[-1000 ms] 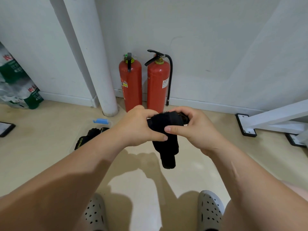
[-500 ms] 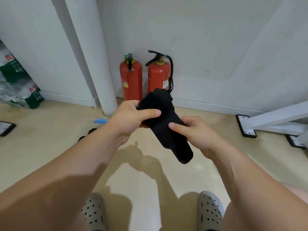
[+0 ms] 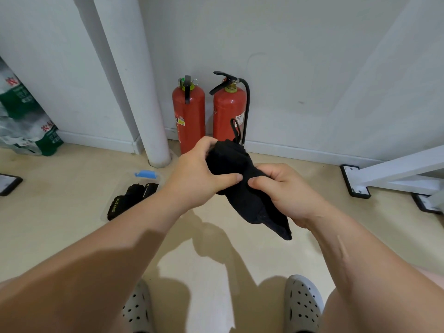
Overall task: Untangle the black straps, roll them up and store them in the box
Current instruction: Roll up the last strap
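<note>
both hands (image 3: 199, 174) (image 3: 286, 191) pinched the black strap (image 3: 240, 188) | tail hung loose below fingers | roll could've unravelled if thumbs slipped

White capital letters spelling XUEYING run along a rolled black fabric strap (image 3: 120, 204) lying in a clear plastic box (image 3: 120, 186) on the floor, left of and nearer than a red metal fire extinguisher (image 3: 189, 111). That extinguisher carries a small yellow and white label, and a second red extinguisher (image 3: 228, 109) just right of it carries a white one. Both are too small to read. Far left of it, green and white wrapped packs (image 3: 48, 138) show red characters too blurred to read.
</note>
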